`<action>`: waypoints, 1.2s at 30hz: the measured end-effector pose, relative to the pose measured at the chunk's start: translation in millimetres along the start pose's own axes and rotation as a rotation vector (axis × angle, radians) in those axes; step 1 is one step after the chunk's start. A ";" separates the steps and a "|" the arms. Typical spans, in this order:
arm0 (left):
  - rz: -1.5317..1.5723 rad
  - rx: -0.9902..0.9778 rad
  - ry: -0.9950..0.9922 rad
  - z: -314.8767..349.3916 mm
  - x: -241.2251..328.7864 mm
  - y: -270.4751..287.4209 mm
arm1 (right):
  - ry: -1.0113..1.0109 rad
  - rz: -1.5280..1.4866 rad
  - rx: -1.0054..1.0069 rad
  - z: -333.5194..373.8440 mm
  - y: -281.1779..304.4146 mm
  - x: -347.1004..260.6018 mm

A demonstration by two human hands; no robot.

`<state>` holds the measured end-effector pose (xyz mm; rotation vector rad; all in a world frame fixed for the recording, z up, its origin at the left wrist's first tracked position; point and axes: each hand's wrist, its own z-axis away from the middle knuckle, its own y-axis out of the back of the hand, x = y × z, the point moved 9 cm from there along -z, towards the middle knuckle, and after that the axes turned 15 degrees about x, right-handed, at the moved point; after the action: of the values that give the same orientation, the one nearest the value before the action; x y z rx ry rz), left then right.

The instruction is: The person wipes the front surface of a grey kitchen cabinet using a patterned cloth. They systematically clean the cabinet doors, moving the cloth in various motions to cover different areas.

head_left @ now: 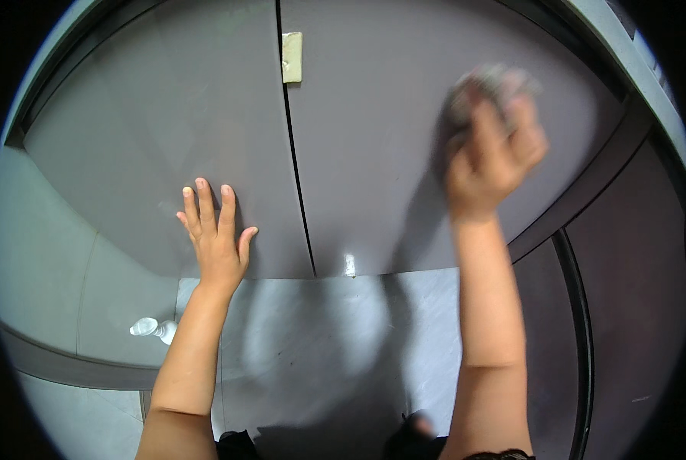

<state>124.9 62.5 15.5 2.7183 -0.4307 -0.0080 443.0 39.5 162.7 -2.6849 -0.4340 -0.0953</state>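
- White bottle point(157, 330), on the floor, partly behind my left forearm.
- My left hand point(219, 244): fingers spread and released, palm toward the grey left door panel point(121, 146), well apart from the cloth.
- Pale yellow rectangular piece point(292, 57), beside the dark gap between panels.
- Grey right door panel point(374, 169), shadowed by my right arm.
- My right hand point(495, 165), motion-blurred: fingers bent, grasping a crumpled greyish cloth point(487, 80), bunched at my fingertips, before the right panel's upper part.
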 end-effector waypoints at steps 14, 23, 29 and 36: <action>0.013 -0.035 0.013 2.4 -1.8 0.3 | 0.250 -0.250 0.013 1.8 -10.4 -38.1; 0.021 -0.010 -0.012 0.1 0.9 2.0 | 0.258 -0.558 -0.475 164.8 17.7 -150.9; 0.026 -0.017 -0.002 -3.7 4.6 0.7 | 0.559 -0.733 -0.804 245.9 68.9 -143.4; 0.016 -0.016 0.015 1.5 -2.7 0.4 | 0.140 -0.255 -0.039 -67.8 -50.3 -79.0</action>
<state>122.1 62.4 14.1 2.6971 -0.4456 0.0134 352.1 32.3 233.8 -2.6254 -0.7342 -0.3658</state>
